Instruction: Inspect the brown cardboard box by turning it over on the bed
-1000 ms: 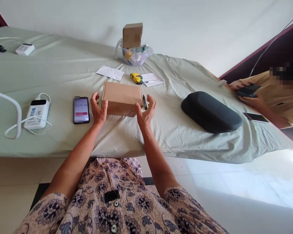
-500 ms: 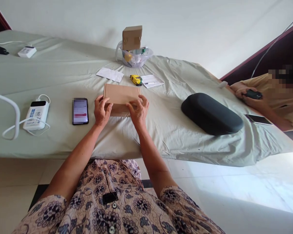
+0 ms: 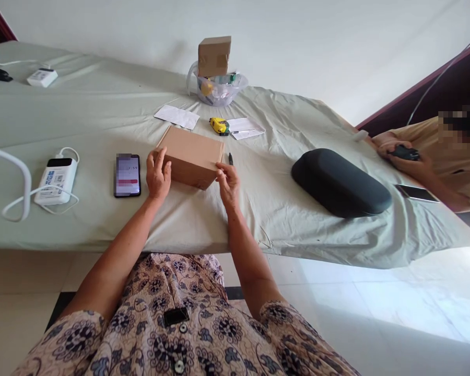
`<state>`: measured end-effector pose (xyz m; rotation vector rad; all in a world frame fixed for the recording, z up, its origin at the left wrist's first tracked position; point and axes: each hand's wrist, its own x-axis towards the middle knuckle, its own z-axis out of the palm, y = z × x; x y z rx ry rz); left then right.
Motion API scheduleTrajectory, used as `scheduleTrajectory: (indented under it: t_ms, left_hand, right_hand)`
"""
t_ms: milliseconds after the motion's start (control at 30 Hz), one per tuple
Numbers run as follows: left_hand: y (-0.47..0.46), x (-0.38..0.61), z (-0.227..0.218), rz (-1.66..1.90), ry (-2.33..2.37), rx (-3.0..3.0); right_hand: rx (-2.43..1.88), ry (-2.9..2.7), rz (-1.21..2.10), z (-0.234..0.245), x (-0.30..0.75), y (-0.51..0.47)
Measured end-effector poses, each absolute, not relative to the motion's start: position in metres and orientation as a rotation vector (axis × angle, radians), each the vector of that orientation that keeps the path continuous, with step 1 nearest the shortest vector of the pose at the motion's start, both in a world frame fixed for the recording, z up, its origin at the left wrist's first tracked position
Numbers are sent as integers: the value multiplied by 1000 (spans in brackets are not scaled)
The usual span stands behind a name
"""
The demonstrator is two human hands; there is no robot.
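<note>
A closed brown cardboard box (image 3: 194, 149) rests on the cloth-covered table in front of me, turned at an angle. My left hand (image 3: 158, 175) is against its left end, fingers on the edge and thumb near the front face. At the near right corner, my right hand (image 3: 228, 185) grips the box between thumb and fingers. A small dark pen-like thing (image 3: 231, 159) lies just beyond my right hand. Behind the box are a yellow tape measure (image 3: 219, 126) and a white paper (image 3: 245, 128) with a pen on it. Another white paper (image 3: 176, 116) lies to the left.
To my left are a phone (image 3: 127, 176) and a white power bank (image 3: 56, 180) with its cable. A black case (image 3: 340, 183) sits on the right. At the back, a clear basket (image 3: 223, 94) carries a smaller box (image 3: 214, 56). A person's hands (image 3: 403, 154) hold a dark object.
The cardboard box has turned clockwise, its right end swinging toward me. My right hand has moved from its front face to the right corner, and the dark pen-like thing has come into view.
</note>
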<state>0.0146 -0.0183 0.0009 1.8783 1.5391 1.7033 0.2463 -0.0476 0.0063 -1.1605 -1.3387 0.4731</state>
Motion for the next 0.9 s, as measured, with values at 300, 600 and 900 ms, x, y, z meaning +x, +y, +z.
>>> scheduleTrajectory:
  t_ms: [300,600,900]
  left_hand:
    - [-24,24,-3,1528,1397,2025]
    - [-28,33,-3,1497,1298,2175]
    - [-27,28,-2,1436,1271,2260]
  right_hand:
    - [-1010,-1573,557,-2,199,-56]
    - [-1119,-1525,436,5,202,-51]
    - [-1189,-1402,359,-4,232,-31]
